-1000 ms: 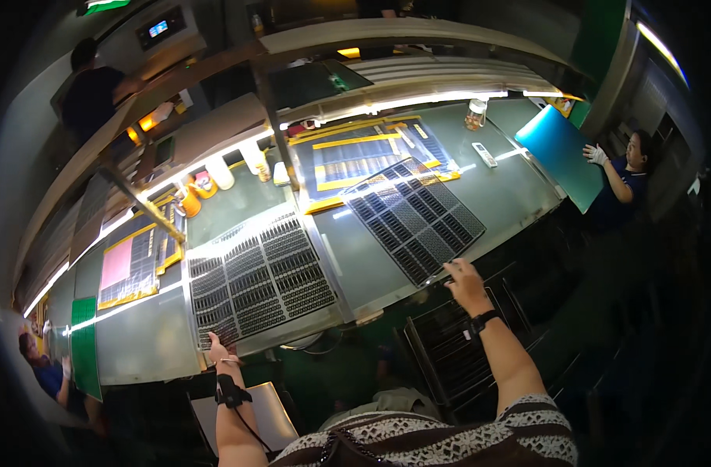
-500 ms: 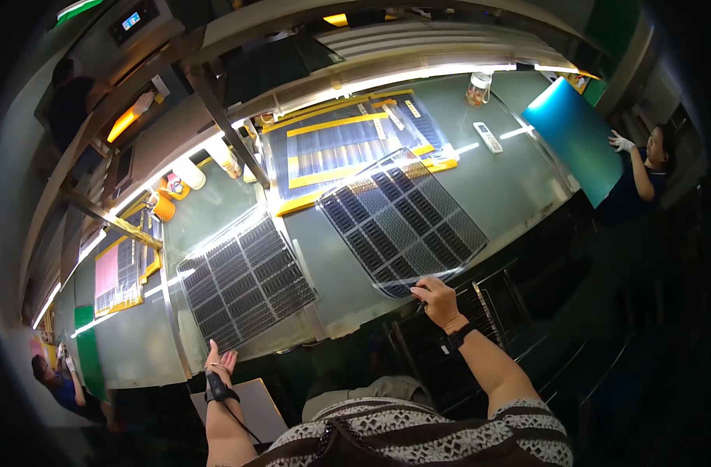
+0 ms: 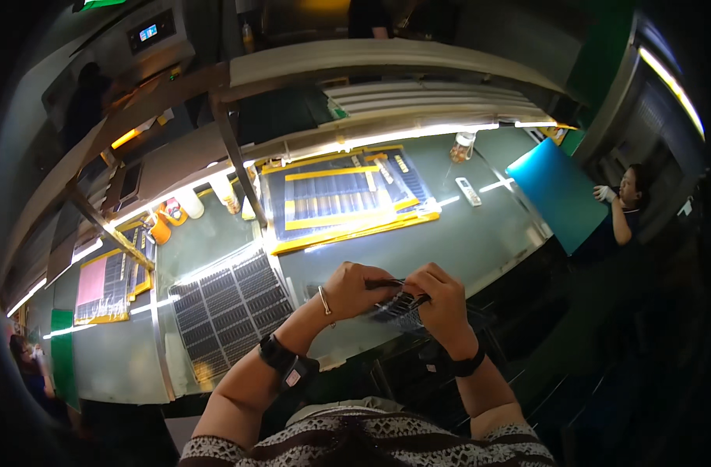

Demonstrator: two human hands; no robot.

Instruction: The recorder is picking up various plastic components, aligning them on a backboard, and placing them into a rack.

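My left hand and my right hand are close together above the bench's near edge. Their fingers are closed on a dark-patterned clear film sheet, seen nearly edge-on and partly hidden by the hands. A small dark item shows at my right fingers, too small to name. To the left of my left forearm, a second film sheet with a dark grid pattern lies flat on the bench.
Yellow-edged panels lie stacked at the back under a strip light. A white remote control and a lidded jar stand right of them. A co-worker at right holds a blue-green sheet. A metal post rises behind the bench.
The right-hand film sheet has left its flat place on the bench and is now up between my hands. My left hand has moved right from the other sheet's corner and closed.
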